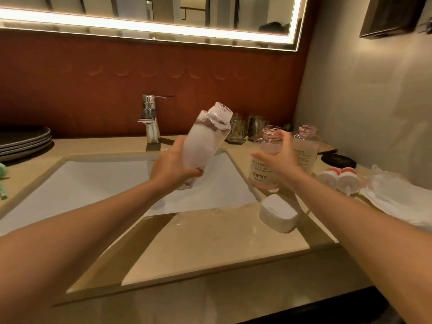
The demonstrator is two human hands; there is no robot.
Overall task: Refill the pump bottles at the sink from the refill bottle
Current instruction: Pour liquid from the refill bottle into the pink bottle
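My left hand (171,166) grips a clear bottle with white liquid (205,139) over the sink, tilted with its open neck up and to the right. My right hand (279,157) holds an uncapped pink pump bottle marked YAPING (263,174) standing on the counter right of the sink. Behind it stands a second uncapped bottle (307,148) with pale liquid. A white pump head with its tube (277,212) lies on the counter in front of the pink bottle. Two more white and red caps (339,178) lie to the right.
A white sink (93,181) is set in the beige counter, with a chrome tap (150,121) behind it. Dark plates (23,141) are stacked at left. Glasses (245,128) stand by the wall. A dark dish (339,160) and crumpled white plastic (397,197) lie at right.
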